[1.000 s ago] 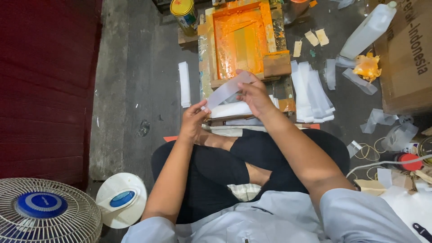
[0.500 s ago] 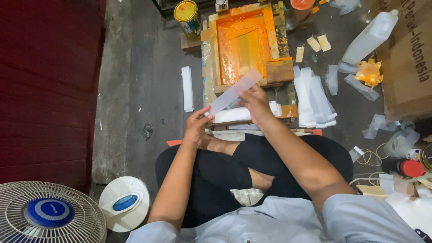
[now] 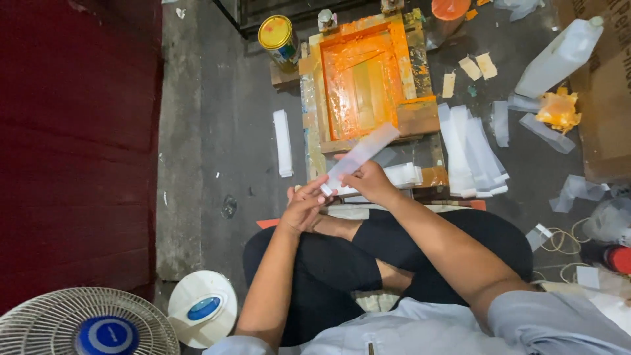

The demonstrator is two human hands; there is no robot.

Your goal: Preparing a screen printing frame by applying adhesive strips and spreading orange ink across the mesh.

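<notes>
A long translucent white plastic strip [image 3: 359, 156] is pinched at its near end between the left hand [image 3: 303, 209] and right hand [image 3: 369, 181], both closed on it, above the orange-stained wooden printing frame [image 3: 363, 79]. The step in hand appears to be separating or opening the strip; a careful fingertip peel seems called for next.

Left hand [image 3: 303, 207] and right hand [image 3: 369, 181] together pinch the near end of a long clear strip [image 3: 360, 155]; its far end slants up and away to the right, over the frame [image 3: 368, 82]. Frame: wooden, orange ink across its screen, just beyond both hands. Yellow-lidded can [image 3: 277, 36] beyond the frame's left corner. Lone white strip [image 3: 282, 142] on the floor left of the left hand. Fanned pile of strips [image 3: 474, 152] right of the right hand. White jug [image 3: 559, 58] far right, beyond it. Fan [image 3: 85, 325] well behind the left hand, at the person's left side.
</notes>
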